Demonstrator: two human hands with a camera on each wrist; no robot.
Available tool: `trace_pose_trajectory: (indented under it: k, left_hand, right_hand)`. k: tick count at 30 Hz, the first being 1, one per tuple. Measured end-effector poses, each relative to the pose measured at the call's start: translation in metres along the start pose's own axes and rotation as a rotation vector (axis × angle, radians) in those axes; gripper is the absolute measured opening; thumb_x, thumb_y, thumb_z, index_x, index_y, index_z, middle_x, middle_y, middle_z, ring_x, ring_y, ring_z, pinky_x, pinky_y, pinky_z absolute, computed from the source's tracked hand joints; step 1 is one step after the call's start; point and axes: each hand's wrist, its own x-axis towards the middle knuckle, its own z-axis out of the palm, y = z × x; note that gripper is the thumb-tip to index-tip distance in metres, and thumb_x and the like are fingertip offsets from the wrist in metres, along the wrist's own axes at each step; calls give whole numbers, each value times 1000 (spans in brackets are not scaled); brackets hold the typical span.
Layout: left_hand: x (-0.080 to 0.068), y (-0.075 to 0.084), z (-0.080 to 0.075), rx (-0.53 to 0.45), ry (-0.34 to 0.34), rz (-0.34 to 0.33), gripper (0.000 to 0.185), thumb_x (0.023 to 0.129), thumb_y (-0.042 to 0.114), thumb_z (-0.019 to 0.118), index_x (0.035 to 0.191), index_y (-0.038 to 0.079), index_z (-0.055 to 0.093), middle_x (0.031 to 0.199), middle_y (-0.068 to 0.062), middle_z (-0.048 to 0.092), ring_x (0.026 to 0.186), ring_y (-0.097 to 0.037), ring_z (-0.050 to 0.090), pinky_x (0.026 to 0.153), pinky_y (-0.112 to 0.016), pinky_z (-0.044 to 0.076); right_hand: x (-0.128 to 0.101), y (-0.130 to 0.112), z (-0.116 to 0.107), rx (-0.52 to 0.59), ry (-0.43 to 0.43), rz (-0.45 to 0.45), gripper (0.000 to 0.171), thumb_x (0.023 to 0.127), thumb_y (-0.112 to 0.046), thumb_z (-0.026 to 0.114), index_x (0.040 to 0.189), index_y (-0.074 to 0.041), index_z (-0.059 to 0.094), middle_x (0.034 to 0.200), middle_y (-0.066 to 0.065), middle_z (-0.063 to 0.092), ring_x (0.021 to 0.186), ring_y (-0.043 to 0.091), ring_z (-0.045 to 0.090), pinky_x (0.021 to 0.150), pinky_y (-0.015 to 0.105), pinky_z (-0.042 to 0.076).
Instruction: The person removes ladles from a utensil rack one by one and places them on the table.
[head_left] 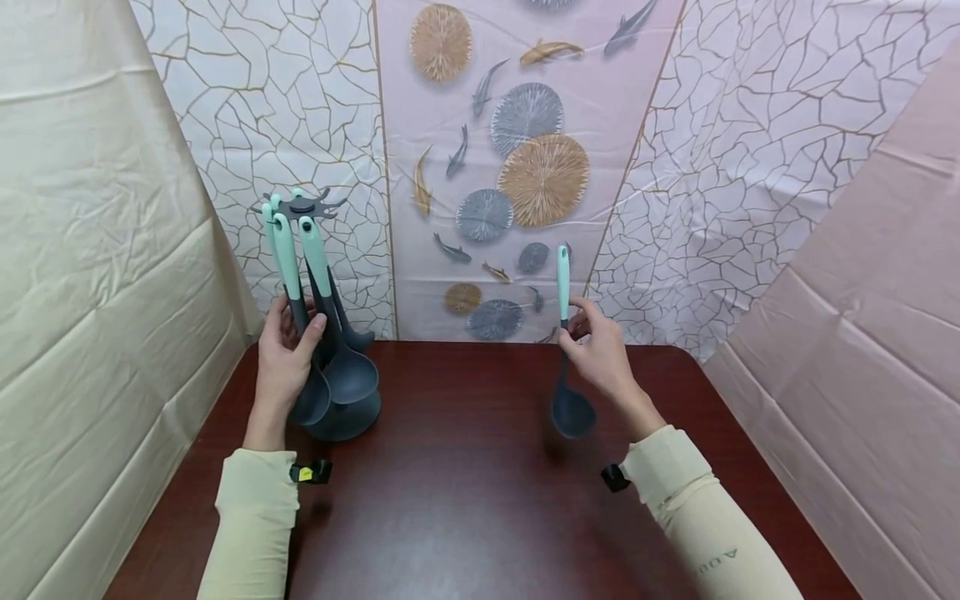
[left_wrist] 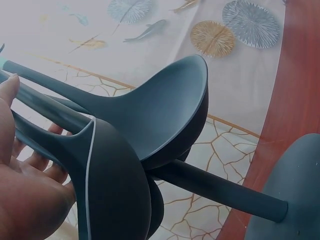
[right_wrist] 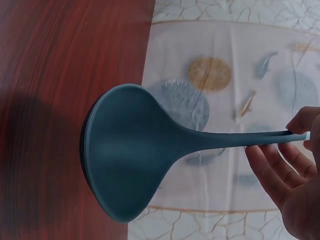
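Observation:
At the left of the table, a utensil stand (head_left: 348, 425) with a round dark base carries several mint-handled utensils on its hooked top. My left hand (head_left: 281, 362) grips the stand's pole (left_wrist: 55, 107) among the hanging utensils, thumb in front and fingers behind. Two ladle bowls hang beside it, a nearer ladle (left_wrist: 120, 175) and another ladle (left_wrist: 165, 110). Over the right part of the table, my right hand (head_left: 602, 350) pinches a ladle (head_left: 573, 412) near where the mint handle meets the dark shaft. This ladle hangs upright, bowl down, with a shadow below it.
A dark red wooden table (head_left: 450, 500) lies under both hands. Behind it hangs a patterned cloth (head_left: 480, 250) with fish and round motifs. Pale cloth walls (head_left: 862, 333) close in on both sides. Each sleeve cuff has a small black camera (head_left: 615, 477) beside it.

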Motion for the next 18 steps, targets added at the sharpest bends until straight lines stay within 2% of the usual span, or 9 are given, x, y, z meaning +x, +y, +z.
trace_pose_trajectory:
  k: [14,18]
  left_hand:
    - [-1,4,-1,1,-10,1,59,106,26,68,159,20,44,146,-7,60,137,-20,56,112,-30,46]
    - [-1,2,0,0,-15,-1,59,106,26,68,159,19,44,146,-7,59,135,-18,56,109,-25,47]
  right_hand:
    - [-9,34,-24,-95,5,39,50,95,-4,72,143,-7,61,93,12,71,79,26,70,69,41,56]
    - [-13,44,-29,-108,-14,66,50,97,-4,70,145,-5,60,95,14,71,80,28,69,67,42,57]
